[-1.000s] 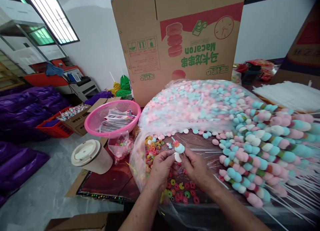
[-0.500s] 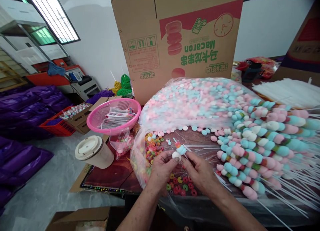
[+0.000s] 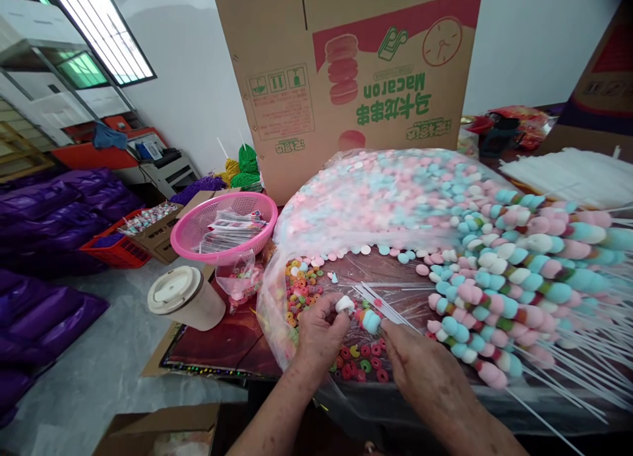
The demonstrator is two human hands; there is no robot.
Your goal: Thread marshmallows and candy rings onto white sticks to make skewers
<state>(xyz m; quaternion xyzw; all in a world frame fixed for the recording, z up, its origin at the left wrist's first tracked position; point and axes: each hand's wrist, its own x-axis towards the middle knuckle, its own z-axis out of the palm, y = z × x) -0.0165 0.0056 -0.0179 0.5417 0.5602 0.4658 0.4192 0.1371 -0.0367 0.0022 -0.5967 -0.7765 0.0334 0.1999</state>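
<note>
Paper cup (image 3: 178,298) and pink basket (image 3: 227,228) unchanged on the desk (image 3: 222,344). My left hand (image 3: 319,334), knuckles up, pinches the white piece (image 3: 345,304) between thumb and forefinger. Half a second ago it sat against the blue piece (image 3: 370,321); now they are apart and the stick (image 3: 393,314) has dropped from upright to low. Judgement: white piece not yet threaded. My right hand (image 3: 430,377) grips the stick just behind the blue piece, above the loose rings (image 3: 363,366). Finished skewers (image 3: 514,291) lie to the right.
</note>
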